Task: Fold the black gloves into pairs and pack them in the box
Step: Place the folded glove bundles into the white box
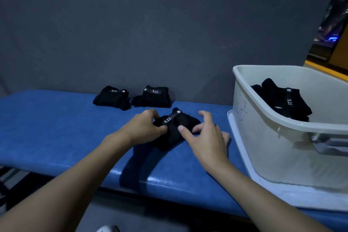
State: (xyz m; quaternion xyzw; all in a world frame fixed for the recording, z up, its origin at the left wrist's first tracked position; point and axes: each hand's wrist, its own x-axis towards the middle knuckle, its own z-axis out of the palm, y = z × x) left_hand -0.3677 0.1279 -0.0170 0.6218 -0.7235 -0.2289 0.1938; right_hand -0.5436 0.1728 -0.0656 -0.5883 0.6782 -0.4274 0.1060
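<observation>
The left hand (145, 128) pinches the left edge of a folded glove bundle (185, 120), with thumb and curled fingers closed on the black cloth just beside its grey "5.11" strap. The right hand (205, 137) grips the same bundle from the other side. Its thumb presses down on the cloth and its forefinger arches over the far side. The bundle lies on the blue bench (56, 128) between the two hands, touching both. Beyond the left hand and well apart from it, against the grey wall (169, 24), two more folded pairs sit side by side. These are the left pair (112, 98) and the right pair (153, 98), each with its strap label up. Near the right hand, on its outer side, stands the white box (267, 143), resting on a white lid (238, 137) that lies flat on the bench. Inside the box, beyond and to the right of that hand, lie packed gloves (284, 100) with a label showing.
</observation>
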